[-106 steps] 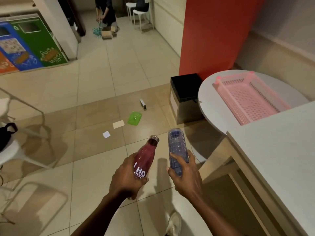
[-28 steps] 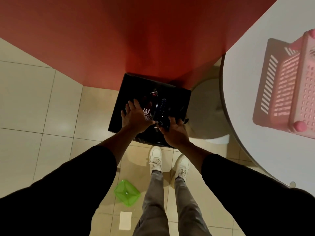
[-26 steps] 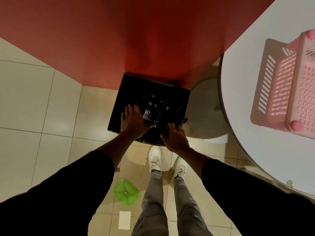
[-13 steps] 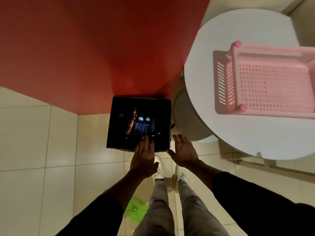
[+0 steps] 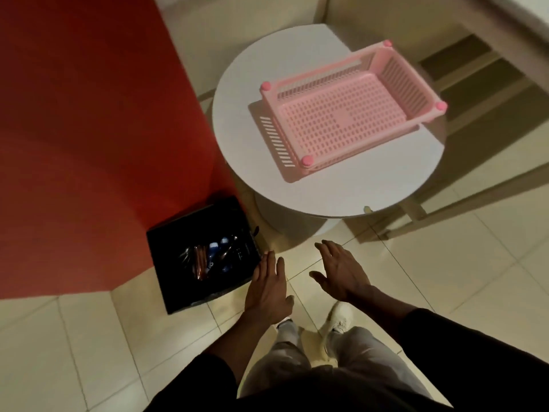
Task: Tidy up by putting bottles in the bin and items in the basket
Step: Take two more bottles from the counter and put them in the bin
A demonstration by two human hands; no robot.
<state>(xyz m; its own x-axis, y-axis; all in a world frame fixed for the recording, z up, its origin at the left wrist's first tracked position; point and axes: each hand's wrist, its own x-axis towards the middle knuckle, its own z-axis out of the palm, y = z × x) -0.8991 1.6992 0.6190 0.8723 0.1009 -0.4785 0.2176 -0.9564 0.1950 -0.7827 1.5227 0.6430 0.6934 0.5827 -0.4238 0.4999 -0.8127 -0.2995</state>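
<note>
A single head-worn view looks steeply down from standing height, so there is no second view to overlap with. Taking the black bin (image 5: 205, 254) as landmark: it sits left of centre, seen almost from above, its inside open to the lens. Right of and beyond it the round white table (image 5: 326, 185) fills the upper middle. Nearer than the bin, close under the camera, both arms reach forward above the tiled floor (image 5: 74, 352).
</note>
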